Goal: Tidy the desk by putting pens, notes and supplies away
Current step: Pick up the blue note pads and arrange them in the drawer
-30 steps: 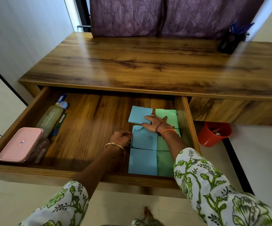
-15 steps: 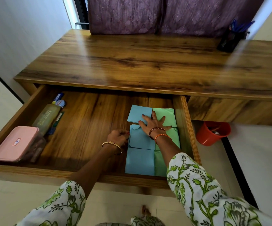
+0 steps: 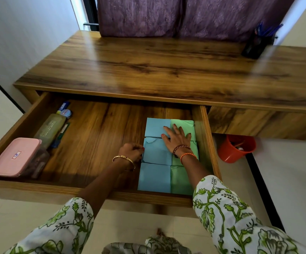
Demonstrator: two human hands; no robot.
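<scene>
An open wooden drawer (image 3: 101, 191) under the desk holds blue note pads (image 3: 154, 177) and green note pads (image 3: 180, 180) in two columns at its right end. My right hand (image 3: 177, 137) lies flat, fingers spread, across the far blue pad (image 3: 155, 127) and the far green pad (image 3: 187, 125). My left hand (image 3: 131, 150) is curled, its fingertips touching the left edge of the middle blue pad (image 3: 156, 153). A black pen holder (image 3: 256, 45) with blue pens stands on the desk top at the far right.
At the drawer's left end lie a pink lidded box (image 3: 15, 155), a long greenish case (image 3: 50, 128), a small tube and a pen. A red bucket (image 3: 235, 148) stands on the floor at the right. Purple curtains hang behind the desk top (image 3: 167, 70).
The far blue pad, earlier tilted and apart, now sits square against the green pad. My right hand slid a little farther over the far pads. My left hand stays at the middle blue pad's edge.
</scene>
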